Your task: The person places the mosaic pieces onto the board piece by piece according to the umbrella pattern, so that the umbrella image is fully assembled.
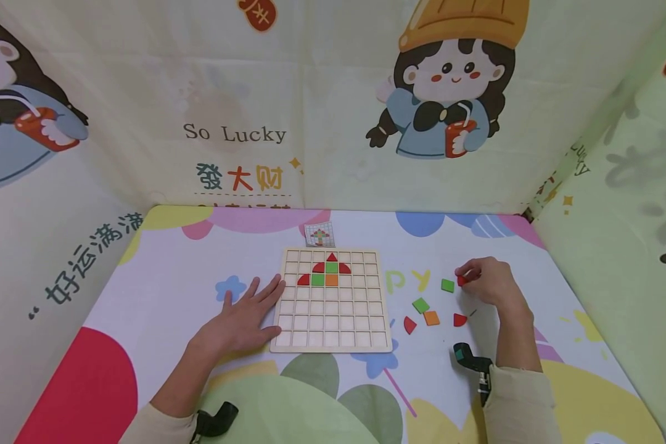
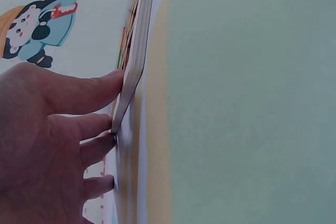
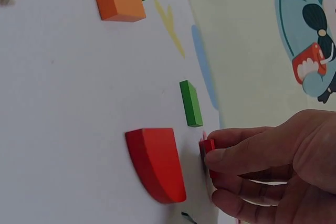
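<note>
A wooden grid board [image 1: 333,317] lies flat on the table, with red, green and orange blocks set in its upper cells. My left hand [image 1: 244,320] rests beside it, fingers spread, thumb and fingertips against the board's left edge. In the left wrist view that thumb [image 2: 89,94] touches the board's side. To the right of the board, my right hand [image 1: 488,280] pinches a small red block [image 3: 209,153] between thumb and fingers, partly hidden. A green square block [image 1: 448,285] lies just left of this hand, and a red quarter-round block [image 1: 460,320] lies nearer the table's front.
Between board and right hand lie another green block [image 1: 420,306], an orange square block [image 1: 431,318] and a red quarter-round block [image 1: 410,325]. A small picture card [image 1: 319,234] with a coloured grid pattern sits behind the board. Printed cloth walls [image 1: 333,123] stand around the table.
</note>
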`<state>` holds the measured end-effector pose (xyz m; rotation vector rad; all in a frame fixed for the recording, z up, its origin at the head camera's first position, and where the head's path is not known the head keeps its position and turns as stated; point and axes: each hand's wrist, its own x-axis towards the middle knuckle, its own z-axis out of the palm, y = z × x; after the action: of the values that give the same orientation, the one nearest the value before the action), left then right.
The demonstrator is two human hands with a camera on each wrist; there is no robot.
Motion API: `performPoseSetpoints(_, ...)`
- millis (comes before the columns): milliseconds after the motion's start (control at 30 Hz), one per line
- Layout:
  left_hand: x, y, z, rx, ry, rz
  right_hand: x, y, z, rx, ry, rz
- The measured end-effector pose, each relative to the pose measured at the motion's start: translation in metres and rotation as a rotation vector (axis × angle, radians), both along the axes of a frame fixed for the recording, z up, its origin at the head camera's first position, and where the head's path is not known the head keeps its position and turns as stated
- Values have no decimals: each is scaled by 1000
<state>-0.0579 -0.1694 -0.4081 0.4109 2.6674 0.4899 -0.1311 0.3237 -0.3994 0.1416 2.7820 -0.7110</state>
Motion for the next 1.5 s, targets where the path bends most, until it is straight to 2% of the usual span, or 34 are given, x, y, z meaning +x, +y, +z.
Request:
performPoseSetpoints(433,-1,-2,0,-4,6,-8,-3,-22,8,-27,24,26)
performPoseSetpoints(1067,-2,-1,-2,-10,2,-10,-4,-87,12,-110,193,175)
performPoseSetpoints(1500,-3,-2,-4,-8,5,-5,2,-131,13,-192,203,256)
